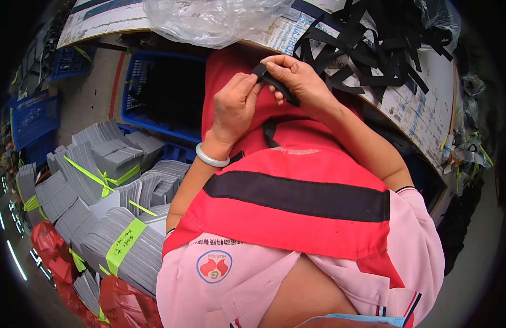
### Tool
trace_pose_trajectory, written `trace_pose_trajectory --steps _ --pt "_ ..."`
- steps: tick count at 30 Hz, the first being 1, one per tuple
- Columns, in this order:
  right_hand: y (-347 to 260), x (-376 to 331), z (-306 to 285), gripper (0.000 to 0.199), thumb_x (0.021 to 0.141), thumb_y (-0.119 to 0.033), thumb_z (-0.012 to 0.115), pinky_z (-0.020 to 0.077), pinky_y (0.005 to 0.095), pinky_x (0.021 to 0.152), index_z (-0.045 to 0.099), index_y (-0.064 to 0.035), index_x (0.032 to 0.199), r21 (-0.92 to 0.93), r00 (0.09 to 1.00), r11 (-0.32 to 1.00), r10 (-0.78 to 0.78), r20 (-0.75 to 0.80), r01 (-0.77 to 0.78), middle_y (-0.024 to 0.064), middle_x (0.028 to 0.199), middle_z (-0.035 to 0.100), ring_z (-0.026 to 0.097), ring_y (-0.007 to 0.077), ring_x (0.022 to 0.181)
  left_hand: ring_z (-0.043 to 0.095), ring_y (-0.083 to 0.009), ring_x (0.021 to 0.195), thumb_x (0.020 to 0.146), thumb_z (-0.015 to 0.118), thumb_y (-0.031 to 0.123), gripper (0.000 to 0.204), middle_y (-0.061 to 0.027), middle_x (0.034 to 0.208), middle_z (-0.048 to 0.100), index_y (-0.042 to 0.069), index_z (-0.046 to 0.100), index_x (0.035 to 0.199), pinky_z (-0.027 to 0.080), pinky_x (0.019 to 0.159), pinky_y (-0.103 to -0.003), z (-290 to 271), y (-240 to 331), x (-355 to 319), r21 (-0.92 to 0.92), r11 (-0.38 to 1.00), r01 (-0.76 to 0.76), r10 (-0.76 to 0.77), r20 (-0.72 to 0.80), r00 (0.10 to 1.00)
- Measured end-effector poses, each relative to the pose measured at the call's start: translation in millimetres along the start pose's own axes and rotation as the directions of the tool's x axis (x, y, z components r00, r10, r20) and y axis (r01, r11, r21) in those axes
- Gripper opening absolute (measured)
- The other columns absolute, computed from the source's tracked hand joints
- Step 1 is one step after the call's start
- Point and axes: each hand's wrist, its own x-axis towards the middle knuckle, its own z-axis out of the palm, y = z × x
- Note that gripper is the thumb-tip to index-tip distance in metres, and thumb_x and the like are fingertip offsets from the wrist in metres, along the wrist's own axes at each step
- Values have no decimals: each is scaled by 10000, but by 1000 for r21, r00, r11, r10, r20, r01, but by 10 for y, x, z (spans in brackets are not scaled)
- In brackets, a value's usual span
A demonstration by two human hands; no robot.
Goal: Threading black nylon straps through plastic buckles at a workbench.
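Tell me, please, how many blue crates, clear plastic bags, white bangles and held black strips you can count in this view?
Blue crates: 3 (the large one, one far left, one at the top left)
Clear plastic bags: 1
White bangles: 1
Black strips held by both hands: 1
Total: 6

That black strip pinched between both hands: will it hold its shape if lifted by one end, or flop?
Probably floppy: the black strip bends between the left hand and right hand, and the loose strips on the table lie curled and tangled. It looks thin, so likely light. Fingertips alone pinch it, so grip seems easy.
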Motion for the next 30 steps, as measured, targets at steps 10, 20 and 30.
trace_pose_trajectory --steps 10,20,30 --pt "-12 21 -233 106 896 -40 651 505 222 744 658 -13 998 -514 960 810 -226 168 281 12 1112 514 584 72 843 556 -84 581 970 569 218 261 -78 852 691 -9 684 1030 403 448 -188 2 -71 -12 -752 186 633 -607 418 676" --pt "-202 -260 30 101 936 -80 605 472 194 505 644 -44 1022 -354 943 875 -323 80 330 -4 766 626 593 68 592 551 -61 556 897 683 127 178 -50 806 691 -26 717 981 407 455 -185 23 92 60 -680 475 559 -600 215 771" --pt "-164 -166 -120 295 874 -56 646 490 208 521 535 23 1135 -500 995 863 -97 -38 66 43 724 629 613 87 586 508 -32 533 893 692 127 179 -4 756 656 -13 713 1002 381 459 -177 118 189 33 -571 649 502 -560 88 824"
